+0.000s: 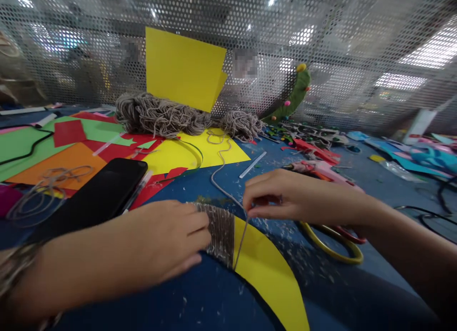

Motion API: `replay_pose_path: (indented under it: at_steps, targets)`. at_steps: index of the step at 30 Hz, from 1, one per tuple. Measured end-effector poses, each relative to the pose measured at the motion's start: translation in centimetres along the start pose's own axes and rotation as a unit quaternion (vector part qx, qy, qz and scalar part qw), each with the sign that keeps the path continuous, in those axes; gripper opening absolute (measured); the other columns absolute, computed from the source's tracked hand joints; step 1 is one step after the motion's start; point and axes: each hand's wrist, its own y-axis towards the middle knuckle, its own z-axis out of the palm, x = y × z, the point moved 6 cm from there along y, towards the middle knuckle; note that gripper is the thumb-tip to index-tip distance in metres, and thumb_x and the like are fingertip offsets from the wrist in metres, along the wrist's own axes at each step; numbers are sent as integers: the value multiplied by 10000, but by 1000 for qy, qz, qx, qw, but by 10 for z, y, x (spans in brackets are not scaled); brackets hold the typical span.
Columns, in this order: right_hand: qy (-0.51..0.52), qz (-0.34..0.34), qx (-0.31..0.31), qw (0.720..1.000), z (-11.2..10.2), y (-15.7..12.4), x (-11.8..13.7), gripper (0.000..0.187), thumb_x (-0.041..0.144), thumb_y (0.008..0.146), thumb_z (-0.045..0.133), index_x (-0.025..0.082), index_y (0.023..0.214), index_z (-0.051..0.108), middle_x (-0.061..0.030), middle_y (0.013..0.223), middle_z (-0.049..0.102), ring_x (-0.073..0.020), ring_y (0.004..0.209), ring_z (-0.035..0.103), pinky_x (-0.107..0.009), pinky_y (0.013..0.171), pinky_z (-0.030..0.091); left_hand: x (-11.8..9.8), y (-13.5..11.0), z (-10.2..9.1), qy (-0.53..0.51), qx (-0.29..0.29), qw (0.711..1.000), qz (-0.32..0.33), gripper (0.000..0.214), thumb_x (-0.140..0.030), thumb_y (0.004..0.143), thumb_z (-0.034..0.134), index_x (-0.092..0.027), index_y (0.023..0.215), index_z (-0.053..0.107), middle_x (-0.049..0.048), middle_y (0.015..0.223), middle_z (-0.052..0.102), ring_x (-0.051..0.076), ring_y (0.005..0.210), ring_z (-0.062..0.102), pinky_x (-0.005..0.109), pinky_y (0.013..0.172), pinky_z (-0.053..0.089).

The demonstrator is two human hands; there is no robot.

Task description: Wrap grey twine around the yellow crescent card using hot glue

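Yarn in close grey turns wraps part of a yellow crescent, which lies on the blue table in front of the person, between the two hands, its near tip bare. The right hand pinches the strand between thumb and fingertips, just above the crescent; below the pinch the strand runs taut across the yellow to the lower edge, beside the last turns. Behind, it trails loosely over yellow paper towards the heaped yarn; I cannot tell which heap feeds it. The left hand lies over the wrapped part, fingers close together and bent; whether they grip or only press, I cannot tell. A phone lies beyond the left forearm. By the right hand are a glue gun and, nearer, a yellow loop.
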Motion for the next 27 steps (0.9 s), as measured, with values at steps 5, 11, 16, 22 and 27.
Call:
replay_pose_path:
  at_steps: [5,11,16,22,27]
  targets:
    - [-22,4,-34,999,13,5,-10,178,275,873,478,163,776,577,-12,759,576,-101,689,503,-227,641,367,14,11,12,-88,31,995,41,79,-159,887,444,-170,903,520,27,933,604,185,819,521,304,749,398]
    - [-17,11,-100,995,24,4,-21,140,245,845,523,160,748,576,-13,743,577,-98,675,511,-215,634,373,5,9,14,-26,19,994,101,390,-53,902,356,-237,1236,439,26,934,593,181,817,514,307,697,383]
    - [-5,-5,-163,987,25,5,-22,152,260,837,540,157,733,580,-5,705,572,-88,639,499,-205,606,363,-2,6,15,-5,33,991,128,450,-71,922,332,-274,1317,396,30,917,575,195,797,494,334,692,388]
    - [-2,-14,-171,985,28,6,-22,164,264,842,539,158,725,583,5,680,559,-77,620,492,-192,591,356,-6,5,16,-9,23,991,128,442,-38,899,322,-238,1274,447,39,865,560,203,776,484,340,665,390]
    - [-3,14,-180,983,29,6,-28,164,265,828,544,166,700,571,10,664,559,-75,598,483,-191,570,348,-5,5,17,-48,5,994,100,434,-39,897,311,-249,1234,485,45,942,589,197,817,504,350,749,405]
